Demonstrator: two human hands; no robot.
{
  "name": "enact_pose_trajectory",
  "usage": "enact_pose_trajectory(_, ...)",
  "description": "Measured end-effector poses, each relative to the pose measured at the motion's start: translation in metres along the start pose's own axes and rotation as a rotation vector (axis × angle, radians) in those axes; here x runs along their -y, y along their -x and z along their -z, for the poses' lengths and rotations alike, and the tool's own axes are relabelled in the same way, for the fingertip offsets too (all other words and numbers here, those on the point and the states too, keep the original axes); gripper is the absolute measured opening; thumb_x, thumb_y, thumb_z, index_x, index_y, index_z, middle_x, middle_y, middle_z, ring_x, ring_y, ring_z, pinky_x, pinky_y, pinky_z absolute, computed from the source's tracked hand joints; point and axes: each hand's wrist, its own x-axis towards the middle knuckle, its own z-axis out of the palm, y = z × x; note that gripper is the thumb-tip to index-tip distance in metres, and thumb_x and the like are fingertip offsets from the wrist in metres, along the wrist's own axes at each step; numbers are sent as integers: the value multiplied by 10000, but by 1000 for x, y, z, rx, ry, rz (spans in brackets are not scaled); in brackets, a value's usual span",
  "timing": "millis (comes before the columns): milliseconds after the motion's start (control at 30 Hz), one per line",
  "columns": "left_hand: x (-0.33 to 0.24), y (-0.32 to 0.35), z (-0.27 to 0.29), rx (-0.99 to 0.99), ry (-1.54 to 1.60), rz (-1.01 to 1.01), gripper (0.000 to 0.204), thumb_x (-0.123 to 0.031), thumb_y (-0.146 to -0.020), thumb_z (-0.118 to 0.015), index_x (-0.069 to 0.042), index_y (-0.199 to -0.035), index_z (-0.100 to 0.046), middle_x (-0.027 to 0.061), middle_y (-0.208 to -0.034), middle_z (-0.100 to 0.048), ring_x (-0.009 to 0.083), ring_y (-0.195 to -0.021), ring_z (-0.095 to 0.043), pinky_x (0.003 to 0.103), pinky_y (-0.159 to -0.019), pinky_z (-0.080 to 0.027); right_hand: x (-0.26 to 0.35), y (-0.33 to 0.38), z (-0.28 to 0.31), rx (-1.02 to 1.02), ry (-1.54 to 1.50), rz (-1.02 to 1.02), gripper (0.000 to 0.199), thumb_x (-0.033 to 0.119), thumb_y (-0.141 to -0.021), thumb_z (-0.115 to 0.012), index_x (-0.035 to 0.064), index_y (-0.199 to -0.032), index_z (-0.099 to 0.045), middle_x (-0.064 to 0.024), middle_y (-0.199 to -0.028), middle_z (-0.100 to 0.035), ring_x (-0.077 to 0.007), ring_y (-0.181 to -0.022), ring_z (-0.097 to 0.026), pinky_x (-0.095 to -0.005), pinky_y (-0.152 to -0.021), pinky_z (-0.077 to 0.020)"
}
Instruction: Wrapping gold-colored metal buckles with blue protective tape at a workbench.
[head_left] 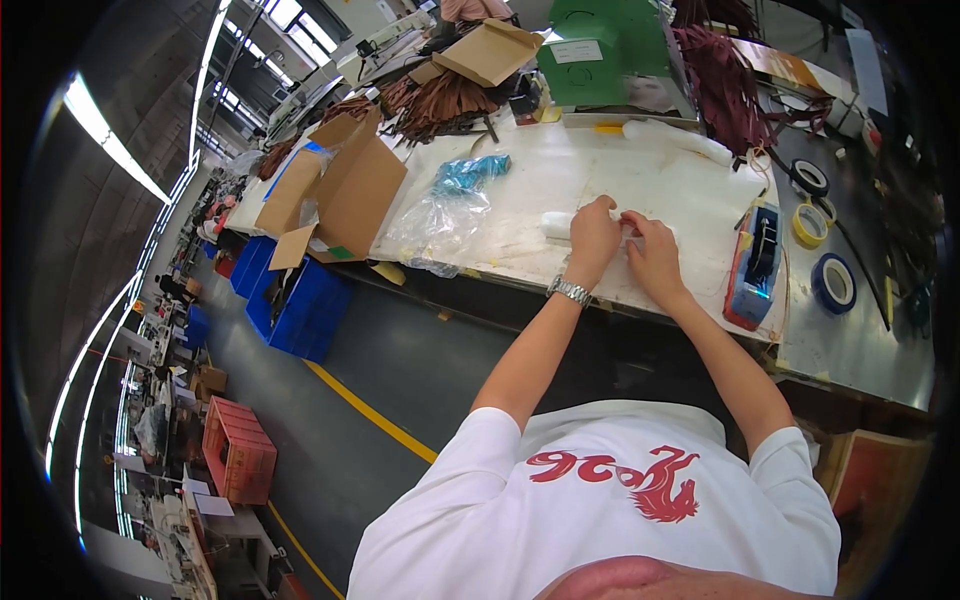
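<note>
L hand (pixel 597 240) & R hand (pixel 655 262) are close together over the near edge of the white table (pixel 530 150), fingers bent, fingertips nearly meeting. Can't tell if either grip is closed on anything: the backs of the hands and curled fingers hide what's btwn them. A small white roll (pixel 557 224) lies on the tabletop just L of the L hand; its R end goes out of sight behind that hand, so held or merely touched is unclear. Metal watch (pixel 570 291) on L wrist.

To the R, near the table edge: blue-and-red tape dispenser (pixel 757 265), then black tape roll (pixel 809 177), yellow tape roll (pixel 810 226) & blue tape roll (pixel 834 284) on or by the grey worktop (pixel 850 345), its far side lost in the dark lens rim.

To the L, crumpled clear plastic (pixel 435 225) w/ a teal bundle (pixel 472 174) at its far end — contents hard to make out — then an open cardboard box (pixel 365 185), inside mostly hidden. Behind: brown strips (pixel 440 108), green box (pixel 590 70), dark red strips (pixel 715 85), the last two cut by the top edge. A co-worker (pixel 475 10) up there is mostly out of frame. Floor level: blue bins (pixel 325 318), partly under the table, & a pink crate (pixel 240 455); stuff beyond is too small to read.
</note>
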Motion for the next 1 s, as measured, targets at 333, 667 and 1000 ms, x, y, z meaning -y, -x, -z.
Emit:
enact_pose_trajectory(333,1,-3,2,17,351,255,241,0,-763,-839,-24,-1002,-832,114,-781,-786,201,-714,-755,340,-678,-590,-3,13,1,-2,97,98,518,-42,-857,-697,38,-1366,-651,-134,-1297,-705,-380,-1200,-625,-494,-1065,-477)
enact_pose_trajectory(667,13,-19,2,233,768,468,213,105,-790,-773,36,-990,-740,89,-710,-707,123,-553,-606,265,-490,-452,4,12,-1,12,296,294,548,-85,-792,-654,50,-1320,-718,-76,-1380,-692,-317,-1148,-617,-478,-1074,-471)
enact_pose_trajectory(1000,-8,-26,21,415,273,205,147,88,-904,-726,20,-1033,-710,89,-744,-687,142,-539,-583,313,-486,-485,11,18,7,50,356,305,635,-88,-779,-636,65,-1392,-702,-53,-1420,-690,-315,-1182,-602,-461,-1102,-450)
